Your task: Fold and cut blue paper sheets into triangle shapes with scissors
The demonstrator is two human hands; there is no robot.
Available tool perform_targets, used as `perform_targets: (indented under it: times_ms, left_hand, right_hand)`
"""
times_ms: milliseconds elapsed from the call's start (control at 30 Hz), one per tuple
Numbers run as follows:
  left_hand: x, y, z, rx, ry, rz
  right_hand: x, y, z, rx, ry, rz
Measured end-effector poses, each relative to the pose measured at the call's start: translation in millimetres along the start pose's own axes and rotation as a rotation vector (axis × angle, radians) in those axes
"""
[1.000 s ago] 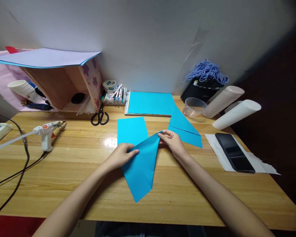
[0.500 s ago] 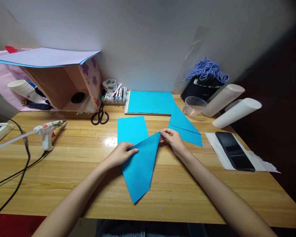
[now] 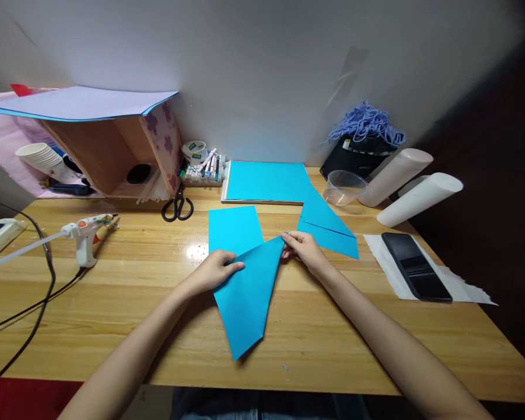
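A folded sheet of blue paper is held tilted above the table between both hands. My left hand grips its upper left edge, thumb on top and fingers hidden beneath. At its upper right corner, my right hand pinches the tip between thumb and fingers. Behind it lies a flat blue paper piece, partly covered by the held sheet. To the right of my right hand rests another blue paper piece with a dark line across it.
A stack of coloured paper lies against the wall. Black-handled scissors, markers and a glue gun with its cord are left. A clear plastic bowl, white rolls and a phone stand or lie right.
The lower end of the held paper has shifted slightly left and its lower flap is less visible. Both hands keep their grip, nearly in the same place.
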State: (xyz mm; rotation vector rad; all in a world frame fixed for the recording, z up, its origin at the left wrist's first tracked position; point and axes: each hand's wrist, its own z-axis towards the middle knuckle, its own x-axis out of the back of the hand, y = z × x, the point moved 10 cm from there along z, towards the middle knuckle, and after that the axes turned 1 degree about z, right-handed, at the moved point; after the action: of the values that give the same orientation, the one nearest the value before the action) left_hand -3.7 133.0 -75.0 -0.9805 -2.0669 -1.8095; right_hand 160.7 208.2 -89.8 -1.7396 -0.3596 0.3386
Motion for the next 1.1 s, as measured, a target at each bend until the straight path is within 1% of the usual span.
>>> perform_targets:
  times_ms: [233, 333, 367, 433, 500, 533, 633, 733, 800, 867, 900, 933, 1067, 1100]
  left_hand:
    - [1.5, 6.8, -2.6, -0.005, -0.026, -0.029]
    - [-0.7, 5.2, -2.2, 0.002, -0.039, -0.056]
    - [-1.4, 3.8, -1.8, 0.007, -0.040, -0.065]
    - [-2.3, 0.2, -0.8, 0.021, -0.036, -0.085]
    - [-2.5, -3.3, 0.3, 0.037, -0.026, -0.105]
    - [-2.9, -4.4, 0.7, 0.042, -0.025, -0.114]
    - [-4.6, -5.1, 1.8, 0.046, -0.031, -0.125]
    - [-4.7, -6.4, 2.6, 0.051, -0.021, -0.128]
    - [-5.0, -8.6, 3.3, 0.057, -0.014, -0.151]
    - [-6.9, -11.4, 4.0, 0.066, -0.020, -0.193]
    - [-7.9, -12.5, 4.3, 0.068, -0.025, -0.214]
    - [-8.8, -13.3, 4.7, 0.070, -0.028, -0.232]
    - [-9.0, -14.9, 5.4, 0.073, -0.023, -0.257]
    - [-9.0, -15.4, 5.4, 0.077, -0.024, -0.261]
  right_hand:
    - [7.8, -4.7, -1.4, 0.069, 0.044, -0.039]
    - [6.9, -6.5, -3.1, 0.058, 0.058, -0.015]
    - [3.2, -6.0, -4.0, 0.036, 0.033, 0.012]
    - [-9.2, -5.1, -6.7, -0.004, -0.062, 0.033]
    - [-18.7, -3.7, -9.2, -0.022, -0.134, -0.015]
    - [-19.3, -2.6, -9.3, -0.022, -0.133, -0.049]
    - [-14.6, 2.5, -6.5, -0.015, -0.074, -0.092]
    - [-14.9, 4.4, -5.2, -0.007, -0.066, -0.007]
    - [-22.3, 3.5, -7.5, -0.022, -0.126, 0.045]
    - [-32.6, 3.0, -11.6, -0.050, -0.212, 0.034]
    - [-35.8, 3.5, -13.0, -0.062, -0.236, 0.013]
    - [-36.2, 4.7, -13.4, -0.073, -0.232, -0.007]
    - [-26.5, 10.8, -10.3, -0.103, -0.111, 0.001]
    - [-26.9, 10.7, -10.2, -0.099, -0.113, 0.012]
